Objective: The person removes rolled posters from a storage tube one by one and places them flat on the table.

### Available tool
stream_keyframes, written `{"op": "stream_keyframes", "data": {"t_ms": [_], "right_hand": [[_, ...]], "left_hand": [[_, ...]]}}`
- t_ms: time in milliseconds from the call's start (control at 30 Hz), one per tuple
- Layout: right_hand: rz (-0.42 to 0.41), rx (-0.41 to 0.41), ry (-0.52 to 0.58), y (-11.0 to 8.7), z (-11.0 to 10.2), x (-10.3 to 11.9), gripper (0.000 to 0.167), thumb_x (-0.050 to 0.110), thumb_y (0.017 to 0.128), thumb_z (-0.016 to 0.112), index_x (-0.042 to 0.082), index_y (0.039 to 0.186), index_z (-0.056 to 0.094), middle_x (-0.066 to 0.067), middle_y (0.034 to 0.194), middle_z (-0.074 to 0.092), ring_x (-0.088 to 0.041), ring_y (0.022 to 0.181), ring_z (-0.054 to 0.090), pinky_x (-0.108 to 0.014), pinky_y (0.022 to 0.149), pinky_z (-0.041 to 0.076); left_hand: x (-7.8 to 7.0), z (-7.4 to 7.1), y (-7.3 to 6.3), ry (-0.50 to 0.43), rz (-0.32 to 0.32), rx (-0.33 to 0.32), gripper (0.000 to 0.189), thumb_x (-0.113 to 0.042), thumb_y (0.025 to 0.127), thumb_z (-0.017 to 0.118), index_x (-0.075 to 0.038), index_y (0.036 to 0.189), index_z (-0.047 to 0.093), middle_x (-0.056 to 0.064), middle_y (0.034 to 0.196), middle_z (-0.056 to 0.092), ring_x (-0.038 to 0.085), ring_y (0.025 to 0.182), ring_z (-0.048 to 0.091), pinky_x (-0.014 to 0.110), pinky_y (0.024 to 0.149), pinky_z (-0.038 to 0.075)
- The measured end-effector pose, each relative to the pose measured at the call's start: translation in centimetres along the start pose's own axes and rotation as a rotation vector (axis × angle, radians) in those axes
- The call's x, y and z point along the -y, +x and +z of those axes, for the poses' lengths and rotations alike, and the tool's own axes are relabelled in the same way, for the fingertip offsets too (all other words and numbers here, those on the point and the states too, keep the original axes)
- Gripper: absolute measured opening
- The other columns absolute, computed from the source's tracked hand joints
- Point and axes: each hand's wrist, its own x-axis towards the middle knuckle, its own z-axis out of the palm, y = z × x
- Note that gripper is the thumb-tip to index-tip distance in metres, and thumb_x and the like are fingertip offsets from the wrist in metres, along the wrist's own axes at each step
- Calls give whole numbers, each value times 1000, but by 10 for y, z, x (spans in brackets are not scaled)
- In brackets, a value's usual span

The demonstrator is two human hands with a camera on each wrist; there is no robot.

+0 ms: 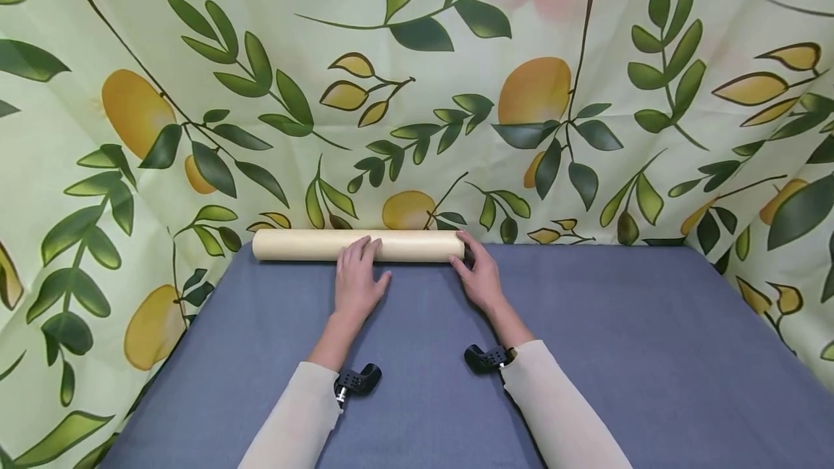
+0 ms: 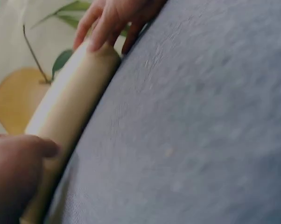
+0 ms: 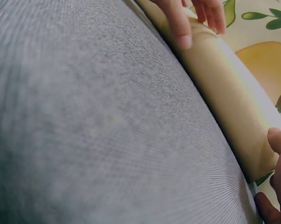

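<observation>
A long cream-coloured roll (image 1: pixel 300 245) with a smooth, slightly glossy surface lies crosswise at the far edge of the blue-grey table. Over its middle rests my left hand (image 1: pixel 357 282), fingers laid across the top and thumb held apart on the near side. My right hand (image 1: pixel 481 273) is at the roll's right end, thumb on the near side and fingers around the far upper edge. In the left wrist view the right fingertips (image 2: pixel 96 43) press on the end of the roll (image 2: pixel 77 88). The right wrist view shows the left thumb (image 3: pixel 180 28) over the roll (image 3: pixel 224 88).
Blue-grey cloth (image 1: pixel 619 353) covers the table. Behind it and at both sides hangs a pale curtain (image 1: pixel 456 71) printed with leaves and yellow fruit, close against the roll's far side. Black wrist mounts (image 1: pixel 360 380) show below both hands.
</observation>
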Motion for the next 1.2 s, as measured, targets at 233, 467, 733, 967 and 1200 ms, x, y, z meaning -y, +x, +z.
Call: {"op": "stream_keyframes", "data": {"t_ms": [233, 467, 733, 967, 1200], "right_hand": [[25, -5, 15, -4, -3, 7, 51, 16, 95, 71, 10, 143, 55, -15, 156, 47, -33, 137, 54, -47, 108, 50], [77, -98, 77, -5, -7, 10, 51, 11, 92, 73, 9, 141, 57, -15, 150, 54, -35, 128, 62, -50, 99, 55], [127, -132, 70, -8, -3, 13, 55, 18, 92, 75, 13, 144, 56, -18, 144, 59, -34, 123, 65, -49, 99, 55], [132, -155, 64, -16, -4, 11, 60, 18, 91, 76, 12, 147, 54, -17, 146, 58, -35, 122, 65, -49, 100, 54], [153, -212, 40, -24, -7, 12, 58, 19, 90, 77, 14, 144, 57, -17, 140, 63, -33, 108, 68, -46, 94, 55]], "left_hand": [[22, -7, 13, 27, -113, 44, 72, -44, 92, 71, -11, 150, 46, 20, 160, 35, 39, 155, 20, 65, 125, 6], [15, -6, 19, 103, -47, 49, 65, -51, 90, 70, -20, 145, 51, 21, 143, 42, 43, 141, 34, 68, 122, 12], [14, -7, 18, 85, -62, 90, 64, -50, 89, 71, -21, 143, 53, 18, 147, 45, 40, 146, 32, 66, 124, 6], [12, -3, 15, 81, -30, 84, 64, -50, 89, 71, -20, 142, 54, 16, 147, 49, 40, 146, 33, 68, 123, 9], [7, 1, 12, 92, -26, 104, 65, -51, 90, 70, -21, 145, 52, 15, 148, 48, 40, 147, 32, 67, 124, 8]]}}
